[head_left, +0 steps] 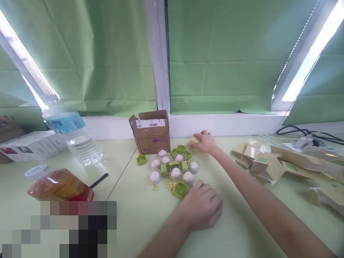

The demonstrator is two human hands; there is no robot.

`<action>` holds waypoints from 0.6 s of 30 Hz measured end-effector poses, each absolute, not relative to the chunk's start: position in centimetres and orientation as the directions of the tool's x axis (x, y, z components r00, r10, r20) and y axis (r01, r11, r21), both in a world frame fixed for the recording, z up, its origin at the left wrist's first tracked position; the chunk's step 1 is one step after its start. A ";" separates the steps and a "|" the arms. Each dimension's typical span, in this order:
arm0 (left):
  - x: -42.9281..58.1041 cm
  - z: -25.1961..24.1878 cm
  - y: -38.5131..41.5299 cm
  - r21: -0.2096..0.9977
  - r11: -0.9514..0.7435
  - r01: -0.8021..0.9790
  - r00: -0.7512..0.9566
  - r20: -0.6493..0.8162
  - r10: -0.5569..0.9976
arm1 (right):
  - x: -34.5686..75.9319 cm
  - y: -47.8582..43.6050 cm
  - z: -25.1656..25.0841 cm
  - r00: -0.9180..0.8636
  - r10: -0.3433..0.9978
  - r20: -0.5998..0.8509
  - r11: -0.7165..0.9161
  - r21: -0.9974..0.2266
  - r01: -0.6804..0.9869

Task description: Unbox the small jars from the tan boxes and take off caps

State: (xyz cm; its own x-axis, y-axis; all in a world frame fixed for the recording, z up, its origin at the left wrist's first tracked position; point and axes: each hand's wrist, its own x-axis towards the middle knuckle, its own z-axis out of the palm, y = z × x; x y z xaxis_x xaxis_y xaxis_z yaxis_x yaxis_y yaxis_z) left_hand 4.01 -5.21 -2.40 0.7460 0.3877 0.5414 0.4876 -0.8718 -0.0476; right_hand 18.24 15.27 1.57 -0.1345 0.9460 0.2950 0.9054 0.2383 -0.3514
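Right hand (pixel 205 141) pinching pale block (pixel 194 140) near wall (pixel 236 125), not released yet. Left hand (pixel 201 206) curled beside green dish (pixel 180 190); can't tell if gripping. Pale balls (pixel 175 172) already in clear cups (pixel 148 176), cartons (pixel 301 162) opened.

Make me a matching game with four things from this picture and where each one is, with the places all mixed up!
Things
1. brown cardboard box with purple print
2. clear plastic water bottle with a blue label
3. see-through plastic bottle with a white cap and an orange-red body
4. small pale-yellow piece

Places
A. held in the right hand
B. beside the thin black stick
C. just behind the green clover-shaped cup
D. beside the white boxes

Pairs: 1-C, 2-D, 3-B, 4-A
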 end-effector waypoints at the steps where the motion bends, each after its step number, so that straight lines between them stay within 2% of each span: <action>1: 4.0 -2.4 -5.1 -0.005 -0.864 0.503 0.727 0.543 0.420 | 19.3 13.7 1.5 -0.147 0.944 0.296 0.248 -0.342 0.906; 7: 3.8 -1.6 -5.0 0.233 -0.799 0.555 0.643 0.489 0.589 | 26.6 0.3 0.5 -0.299 0.868 0.397 0.427 -0.289 0.857; 11: 3.3 -0.1 -5.6 0.411 -0.738 0.536 0.607 0.420 0.675 | 28.7 -7.4 -0.3 -0.312 0.842 0.441 0.469 -0.311 0.826; 14: 3.4 0.7 -6.7 0.452 -0.745 0.491 0.650 0.379 0.659 | 28.4 -9.5 -0.6 -0.304 0.847 0.437 0.471 -0.349 0.810; 18: 4.7 0.6 -9.1 0.505 -0.729 0.462 0.628 0.395 0.671 | 27.4 -9.3 -1.0 -0.318 0.849 0.423 0.496 -0.424 0.758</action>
State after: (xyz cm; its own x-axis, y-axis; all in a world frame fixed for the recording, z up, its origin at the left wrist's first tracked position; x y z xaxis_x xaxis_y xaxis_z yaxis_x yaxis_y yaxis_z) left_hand 4.66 -9.08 0.57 0.6276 0.6707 0.3952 0.4617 -0.7294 0.5047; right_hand 27.44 -9.34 -1.05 -0.3184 0.8485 0.4227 0.7582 0.4956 -0.4237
